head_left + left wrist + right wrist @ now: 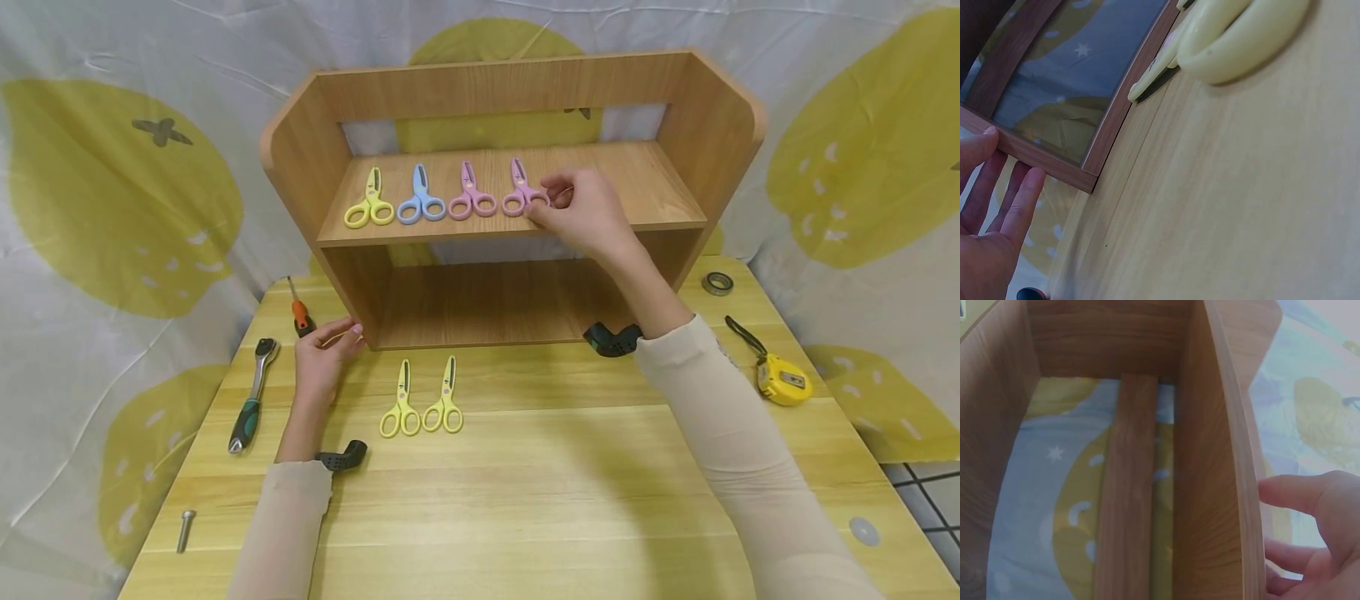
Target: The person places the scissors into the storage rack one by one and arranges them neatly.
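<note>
A wooden shelf unit (675,108) stands on the yellow wooden table (540,500). Its upper board carries a row of yellow scissors (369,206), blue scissors (420,200) and two pink scissors (471,197). My right hand (577,208) pinches the handle of the rightmost pink scissors (519,190). My left hand (324,354) rests with straight fingers (1019,200) against the unit's lower left corner (1085,178). Two more yellow scissors (401,404) (446,400) lie side by side on the table in front of the unit. In the right wrist view my right hand (1322,512) sits beside the shelf board's edge (1235,456).
A ratchet wrench (251,396), an orange-handled screwdriver (300,310) and a bolt (185,529) lie at the table's left. A yellow tape measure (780,381) and a metal ring (717,283) lie at the right. A patterned cloth (112,183) hangs behind.
</note>
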`<state>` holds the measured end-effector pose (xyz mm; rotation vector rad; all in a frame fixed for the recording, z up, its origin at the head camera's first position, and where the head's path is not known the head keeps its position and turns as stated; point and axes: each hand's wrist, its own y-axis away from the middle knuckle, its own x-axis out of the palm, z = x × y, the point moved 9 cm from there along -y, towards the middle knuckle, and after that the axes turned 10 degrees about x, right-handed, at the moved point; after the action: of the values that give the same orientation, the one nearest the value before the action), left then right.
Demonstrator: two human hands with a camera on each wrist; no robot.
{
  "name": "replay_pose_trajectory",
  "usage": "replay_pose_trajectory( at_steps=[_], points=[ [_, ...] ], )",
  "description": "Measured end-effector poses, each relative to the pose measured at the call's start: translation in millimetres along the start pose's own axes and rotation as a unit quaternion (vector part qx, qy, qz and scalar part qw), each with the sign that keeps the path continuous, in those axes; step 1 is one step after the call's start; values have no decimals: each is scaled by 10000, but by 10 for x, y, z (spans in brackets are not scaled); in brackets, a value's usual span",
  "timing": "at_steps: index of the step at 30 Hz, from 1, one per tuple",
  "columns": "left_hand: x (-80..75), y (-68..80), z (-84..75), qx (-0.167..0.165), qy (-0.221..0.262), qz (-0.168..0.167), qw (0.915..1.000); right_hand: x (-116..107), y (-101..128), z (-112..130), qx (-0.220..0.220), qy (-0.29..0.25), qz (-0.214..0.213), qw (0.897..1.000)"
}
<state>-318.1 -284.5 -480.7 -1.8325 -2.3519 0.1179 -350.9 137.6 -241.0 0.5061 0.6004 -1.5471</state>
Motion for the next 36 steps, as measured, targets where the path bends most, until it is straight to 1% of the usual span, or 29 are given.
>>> replay_pose_trajectory(
  at_steps=[7, 11, 14, 17, 22, 24, 30, 36],
  points=[
    [-5, 7, 0, -11, 54, -25, 10000, -109, 194, -53, -36, -477, -214, 9986],
    [-5, 4, 0, 36, 139, -47, 9999, -162, 357, -78, -206, -752, -406, 9961],
    [-7, 4, -9, 89, 215, -55, 9997, -168, 490, -101, -353, -889, -470, 9943],
    [-8, 6, -13, 107, 203, -59, 9997, -128, 614, -143, -436, -935, -431, 9937],
    [-4, 13, -9, 44, 137, -57, 9999, 15, 797, -238, -489, -894, -274, 9944],
    [-4, 15, -8, 22, 122, -45, 9999, 94, 862, -273, -521, -956, -166, 9939],
    [-3, 17, -10, 17, 28, -16, 10000, 364, 1061, -350, -620, -1195, 221, 9907],
    [-1, 5, -5, 29, 110, -27, 9999, 680, 1195, -464, -572, -1386, 531, 9873]
  ],
)
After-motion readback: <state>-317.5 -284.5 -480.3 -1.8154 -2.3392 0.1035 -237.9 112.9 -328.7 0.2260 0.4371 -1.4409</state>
